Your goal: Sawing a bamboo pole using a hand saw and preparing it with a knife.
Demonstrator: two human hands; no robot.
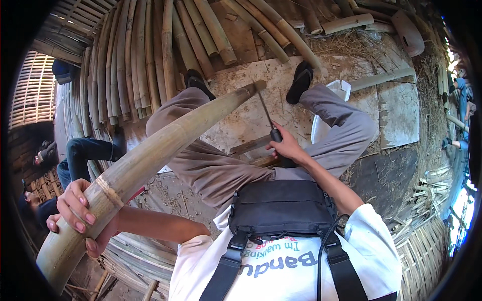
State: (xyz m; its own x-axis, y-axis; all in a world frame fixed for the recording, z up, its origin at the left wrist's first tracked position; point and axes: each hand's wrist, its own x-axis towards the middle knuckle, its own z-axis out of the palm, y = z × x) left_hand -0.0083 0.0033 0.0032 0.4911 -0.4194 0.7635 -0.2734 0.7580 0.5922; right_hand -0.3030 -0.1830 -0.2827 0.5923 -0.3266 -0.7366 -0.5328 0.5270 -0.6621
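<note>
Both hands grip: left fingers [83,213] clamp bamboo pole [165,150], right hand [287,146] hides knife [267,116] handle.

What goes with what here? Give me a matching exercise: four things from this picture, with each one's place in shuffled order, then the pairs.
Things:
1. bamboo pole
2. knife
3. black pouch
4. split bamboo strips

Places:
A. strapped at the person's chest
B. piled on the ground beyond the feet
C. gripped by the left hand, lying across the lap
D. in the right hand, blade at the pole's far end

Pairs: 1-C, 2-D, 3-A, 4-B
</note>
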